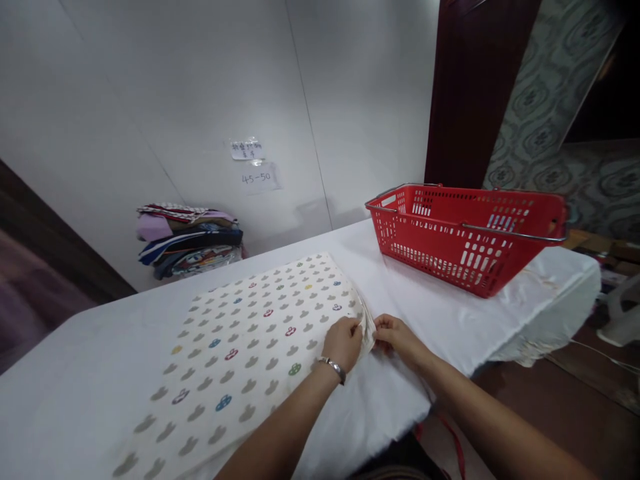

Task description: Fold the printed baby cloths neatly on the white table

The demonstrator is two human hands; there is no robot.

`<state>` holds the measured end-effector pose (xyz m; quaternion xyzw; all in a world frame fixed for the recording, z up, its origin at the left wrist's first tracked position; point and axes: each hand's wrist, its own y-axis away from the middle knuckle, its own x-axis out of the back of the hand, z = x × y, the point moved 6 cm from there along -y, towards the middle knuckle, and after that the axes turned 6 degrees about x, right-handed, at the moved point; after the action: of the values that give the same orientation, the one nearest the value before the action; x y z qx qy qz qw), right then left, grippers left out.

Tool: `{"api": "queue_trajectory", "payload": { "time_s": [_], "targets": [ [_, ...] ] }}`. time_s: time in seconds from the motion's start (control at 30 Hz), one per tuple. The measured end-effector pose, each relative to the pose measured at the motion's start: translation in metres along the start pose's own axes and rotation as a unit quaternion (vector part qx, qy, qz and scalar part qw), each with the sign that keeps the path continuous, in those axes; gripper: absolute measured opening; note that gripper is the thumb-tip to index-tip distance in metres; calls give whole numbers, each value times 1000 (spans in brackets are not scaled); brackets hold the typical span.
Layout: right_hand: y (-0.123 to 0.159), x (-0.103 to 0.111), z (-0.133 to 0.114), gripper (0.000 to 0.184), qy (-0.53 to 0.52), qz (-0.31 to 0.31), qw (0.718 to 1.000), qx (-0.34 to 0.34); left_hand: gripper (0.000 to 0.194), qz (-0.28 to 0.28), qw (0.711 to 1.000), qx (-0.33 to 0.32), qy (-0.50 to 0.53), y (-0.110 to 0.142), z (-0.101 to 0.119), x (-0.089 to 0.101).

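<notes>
A cream cloth (260,347) printed with grey shapes and small coloured figures lies folded flat on the white-covered table (75,373). Its right edge shows several layers, slightly lifted and creased. My left hand (345,343), with a silver bracelet at the wrist, pinches the top layer near the right corner. Just to the right, my right hand (393,335) has its fingertips closed on the layered edge of the same cloth. The undersides of the fingers are partly hidden.
A red plastic basket (430,243) with metal handles stands at the table's back right. Folded clothes (190,243) are piled beyond the far edge, by the white wall. Two paper notes (257,177) are taped to the wall. A white stool (620,313) is at the far right.
</notes>
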<state>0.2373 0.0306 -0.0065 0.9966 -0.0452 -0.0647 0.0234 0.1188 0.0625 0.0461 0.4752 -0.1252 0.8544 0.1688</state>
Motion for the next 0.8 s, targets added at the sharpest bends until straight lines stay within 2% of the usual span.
{"api": "queue_trajectory", "payload": {
  "time_s": [0.07, 0.1, 0.23, 0.33, 0.6, 0.8],
  "targets": [
    [0, -1, 1, 14, -34, 0, 999, -7, 22, 39, 995, -33, -83, 6, 11, 8],
    [0, -2, 2, 14, -53, -2, 999, -11, 21, 40, 991, -51, -120, 9, 16, 8],
    [-1, -3, 9, 16, -105, -14, 994, -20, 19, -12, 976, -84, -202, 15, 26, -5],
    [-1, -1, 13, 17, -105, -18, 994, -26, 22, -28, 980, -71, -182, 15, 23, -10],
    [2, 2, 3, 23, -97, -16, 995, 5, 18, -12, 992, -72, -100, 21, 21, -8],
    [1, 4, 2, 31, -71, -32, 997, 10, 15, -46, 999, -5, -6, 12, 10, -7]
  ]
}}
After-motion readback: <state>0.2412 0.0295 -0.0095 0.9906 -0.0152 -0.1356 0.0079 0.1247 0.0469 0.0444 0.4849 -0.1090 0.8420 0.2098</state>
